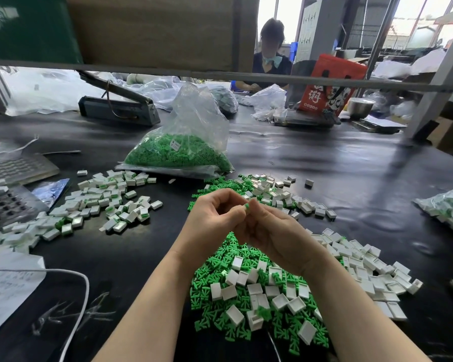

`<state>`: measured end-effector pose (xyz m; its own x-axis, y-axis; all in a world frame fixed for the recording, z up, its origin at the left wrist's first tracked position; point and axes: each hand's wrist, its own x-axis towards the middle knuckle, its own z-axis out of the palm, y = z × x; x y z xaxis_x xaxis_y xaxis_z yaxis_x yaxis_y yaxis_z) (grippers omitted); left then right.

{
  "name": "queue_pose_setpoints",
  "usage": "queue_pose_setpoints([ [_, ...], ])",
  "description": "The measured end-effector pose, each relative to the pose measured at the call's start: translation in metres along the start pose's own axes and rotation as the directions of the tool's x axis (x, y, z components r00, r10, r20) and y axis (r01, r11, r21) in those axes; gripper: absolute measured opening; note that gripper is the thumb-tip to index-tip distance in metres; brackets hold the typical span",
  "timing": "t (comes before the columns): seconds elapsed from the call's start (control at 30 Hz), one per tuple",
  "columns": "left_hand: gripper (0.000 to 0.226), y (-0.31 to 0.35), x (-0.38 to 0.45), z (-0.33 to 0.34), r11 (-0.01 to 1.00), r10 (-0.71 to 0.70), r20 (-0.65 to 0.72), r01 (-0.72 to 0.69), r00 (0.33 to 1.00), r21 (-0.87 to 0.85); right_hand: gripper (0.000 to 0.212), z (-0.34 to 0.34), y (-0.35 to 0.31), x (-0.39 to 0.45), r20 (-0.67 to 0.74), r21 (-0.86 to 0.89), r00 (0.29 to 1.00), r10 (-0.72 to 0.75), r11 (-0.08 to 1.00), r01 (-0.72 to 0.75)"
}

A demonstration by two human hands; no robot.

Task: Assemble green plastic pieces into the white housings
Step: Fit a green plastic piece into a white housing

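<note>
A glossy black worktable (324,163) runs beneath a grey metal shelf rail (220,75), with bright windows (424,19) behind.

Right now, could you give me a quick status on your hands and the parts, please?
Both hands together above the mixed pile. Right hand pinches a green piece; left hand curled beside it. Nothing in the way.

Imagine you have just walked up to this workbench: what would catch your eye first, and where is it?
The two hands, left hand and right hand, meet at centre over the black table, pinching a small green plastic piece. Under the wrists lies a bright heap of green plastic pieces mixed with white box-shaped housings. Behind the hands stands a clear plastic bag full of green pieces.
</note>
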<state>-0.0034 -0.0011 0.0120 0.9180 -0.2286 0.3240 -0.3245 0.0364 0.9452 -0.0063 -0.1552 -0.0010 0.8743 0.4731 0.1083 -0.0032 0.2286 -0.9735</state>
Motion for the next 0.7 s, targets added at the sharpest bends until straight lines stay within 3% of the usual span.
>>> queue_pose_setpoints([
  [0.33, 0.010, -0.003, 0.002, -0.002, 0.998, -0.006, 0.025, 0.007, 1.000, -0.059, 0.053, -0.002, -0.003, 0.002, 0.014, 0.063, 1.000, 0.009, 0.998, -0.010],
  [0.43, 0.004, -0.004, 0.003, -0.004, 0.996, -0.053, -0.017, 0.051, 0.998, -0.071, 0.056, -0.007, -0.002, 0.002, -0.092, -0.058, 0.996, 0.005, 0.998, -0.010],
  [0.5, 0.006, -0.007, 0.004, -0.007, 0.983, -0.153, -0.127, 0.137, 0.980, -0.125, 0.052, -0.012, -0.003, 0.001, -0.224, -0.208, 0.974, -0.031, 0.978, -0.017],
  [0.6, 0.010, -0.012, 0.006, -0.019, 0.870, -0.449, -0.289, 0.341, 0.845, -0.355, 0.039, -0.022, -0.003, -0.002, -0.376, -0.408, 0.922, -0.088, 0.910, -0.079],
  [0.7, 0.020, -0.015, 0.009, -0.039, 0.703, -0.632, -0.336, 0.334, 0.698, -0.628, 0.029, -0.032, -0.005, -0.004, -0.470, -0.551, 0.872, -0.135, 0.817, -0.170],
])
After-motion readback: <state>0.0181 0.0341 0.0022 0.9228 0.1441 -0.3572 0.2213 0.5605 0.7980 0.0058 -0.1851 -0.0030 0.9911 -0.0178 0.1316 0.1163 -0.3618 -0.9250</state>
